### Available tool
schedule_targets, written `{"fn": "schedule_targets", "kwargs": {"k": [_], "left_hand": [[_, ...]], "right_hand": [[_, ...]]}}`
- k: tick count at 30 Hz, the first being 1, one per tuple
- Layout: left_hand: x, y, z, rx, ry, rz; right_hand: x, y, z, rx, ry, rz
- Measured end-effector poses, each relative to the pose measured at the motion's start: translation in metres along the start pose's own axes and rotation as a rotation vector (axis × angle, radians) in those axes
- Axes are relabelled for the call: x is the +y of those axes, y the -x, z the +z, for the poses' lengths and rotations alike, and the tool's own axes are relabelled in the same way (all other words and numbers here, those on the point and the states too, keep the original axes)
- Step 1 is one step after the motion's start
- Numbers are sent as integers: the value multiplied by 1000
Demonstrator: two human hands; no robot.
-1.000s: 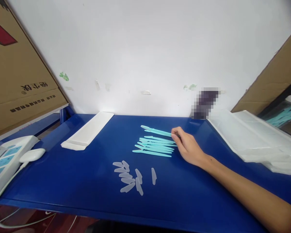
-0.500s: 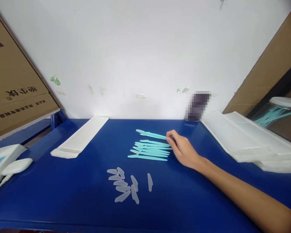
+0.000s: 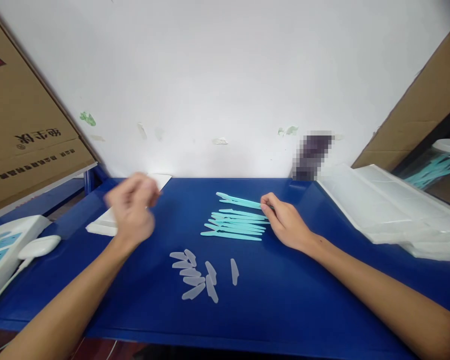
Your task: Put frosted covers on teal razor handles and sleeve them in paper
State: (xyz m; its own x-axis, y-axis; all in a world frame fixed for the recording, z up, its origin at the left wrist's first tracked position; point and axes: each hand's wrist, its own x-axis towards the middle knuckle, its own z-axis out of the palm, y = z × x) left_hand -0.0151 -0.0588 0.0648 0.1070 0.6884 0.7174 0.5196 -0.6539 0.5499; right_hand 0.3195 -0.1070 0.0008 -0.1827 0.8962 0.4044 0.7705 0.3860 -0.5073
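Observation:
My right hand (image 3: 285, 222) rests on the blue table (image 3: 142, 300), fingers pinched on the end of the farthest teal plastic stick (image 3: 238, 200). Below that stick lies a row of several more teal sticks (image 3: 235, 226). Several clear plastic caps (image 3: 197, 275) lie scattered nearer to me. My left hand (image 3: 131, 210) hovers above the table left of the sticks, blurred by motion, fingers curled; whether it holds anything does not show.
A long white tray (image 3: 105, 225) lies at the back left, partly behind my left hand. Clear plastic trays (image 3: 382, 210) are stacked at the right. A white device with a cable (image 3: 7, 245) sits at the left edge. Cardboard boxes (image 3: 26, 120) lean on both sides.
My left arm has come into view from the lower left and risen over the table. My right hand has stayed on the end of the far teal stick.

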Motion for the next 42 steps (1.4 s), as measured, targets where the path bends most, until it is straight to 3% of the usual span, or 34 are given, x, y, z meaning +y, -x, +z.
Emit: {"fn": "schedule_targets", "kwargs": {"k": [4,5,9,15,21,32,38,42], "left_hand": [[-29,-16,35,-562,-96,62],[-36,-17,43,-606,-145,90],[-54,-5,58,-612,-283,175],[-44,11,54,-590,-406,405],[-40,11,55,-647,-365,419],[-34,11,51,-784,-283,440],[-27,10,47,-852,-241,404],[-31,10,46,-786,-218,373]], "right_hand": [[-3,1,-1,-49,50,-20],[-3,1,-1,-57,71,-31],[-4,2,0,-52,145,-67],[2,1,8,43,183,-32],[7,0,11,59,267,7],[11,-6,10,120,132,91],[-6,-2,3,216,49,-77],[-23,5,-1,222,-42,-285]]}}
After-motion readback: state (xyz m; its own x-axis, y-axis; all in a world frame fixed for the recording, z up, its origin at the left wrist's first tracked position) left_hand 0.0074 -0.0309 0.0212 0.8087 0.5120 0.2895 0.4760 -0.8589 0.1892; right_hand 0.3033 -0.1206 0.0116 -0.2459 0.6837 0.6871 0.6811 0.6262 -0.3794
